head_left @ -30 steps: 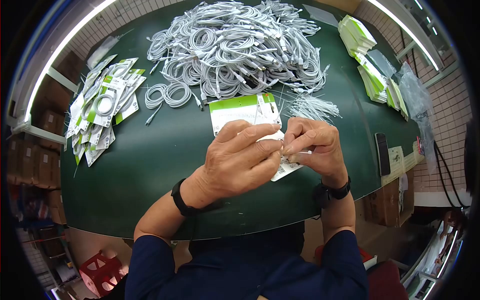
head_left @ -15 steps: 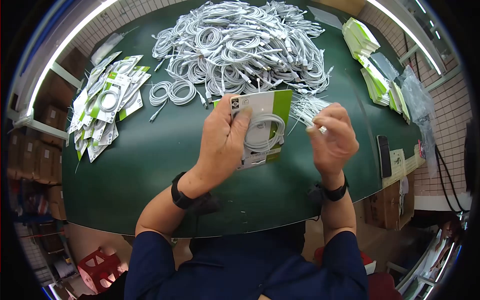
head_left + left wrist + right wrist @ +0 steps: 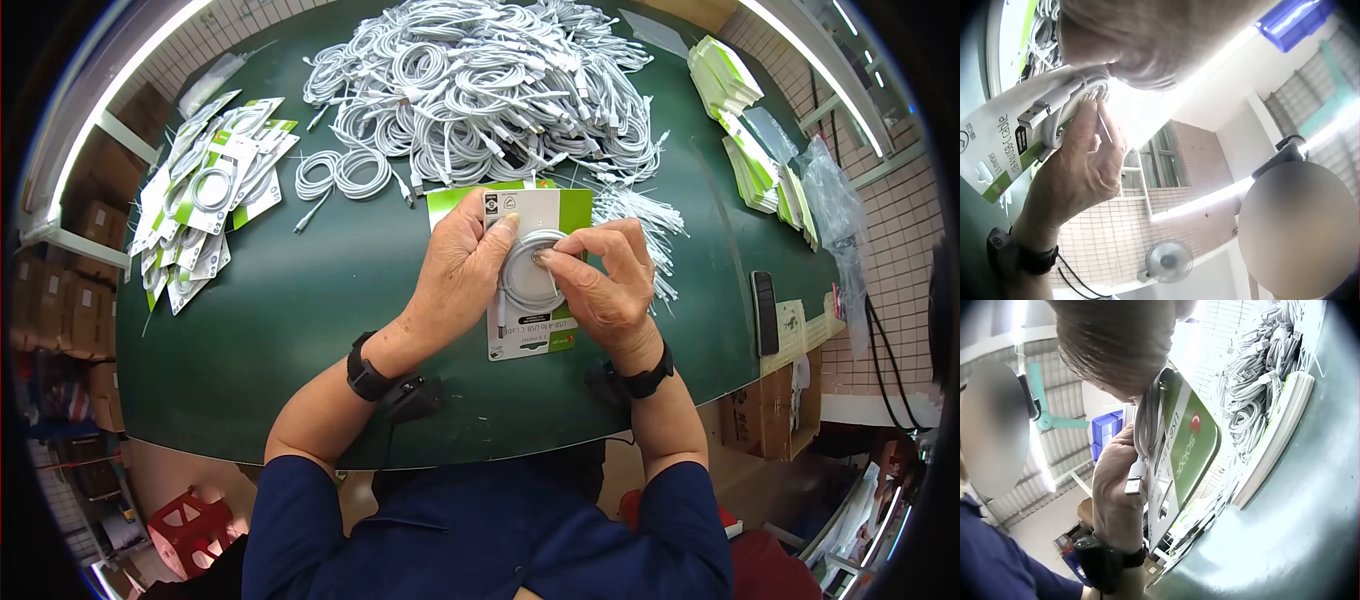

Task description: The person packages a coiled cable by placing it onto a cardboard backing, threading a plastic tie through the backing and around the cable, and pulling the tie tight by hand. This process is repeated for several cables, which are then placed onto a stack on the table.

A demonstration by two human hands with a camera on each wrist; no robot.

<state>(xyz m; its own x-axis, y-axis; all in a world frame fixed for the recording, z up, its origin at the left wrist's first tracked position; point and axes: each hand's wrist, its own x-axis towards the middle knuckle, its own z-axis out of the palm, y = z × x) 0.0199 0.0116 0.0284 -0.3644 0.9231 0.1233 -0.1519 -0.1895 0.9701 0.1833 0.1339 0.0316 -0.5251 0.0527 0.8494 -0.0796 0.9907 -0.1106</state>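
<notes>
My left hand (image 3: 462,258) grips the left edge of a white and green cable packaging card (image 3: 508,347), thumb on its front. A coiled white USB cable (image 3: 513,287) lies against the card, its metal USB plug (image 3: 1036,116) hanging loose near the lower end. At the coil's right side, my right hand (image 3: 608,282) pinches a thin white cable tie (image 3: 1105,130) between thumb and forefinger. In the right wrist view the card's green side (image 3: 1192,434) faces the camera, and the right hand's fingertips are hidden there.
A big heap of coiled cables (image 3: 480,95) covers the back of the green table. Loose cable ties (image 3: 645,220) lie right of a card stack (image 3: 450,207). Carded cables (image 3: 205,215) are piled at left; more cards (image 3: 722,78) and a phone (image 3: 766,312) sit at right.
The card was low between both hands, then raised in the left hand while the right hand was apart to the right. Now the right hand has come left onto the coil.
</notes>
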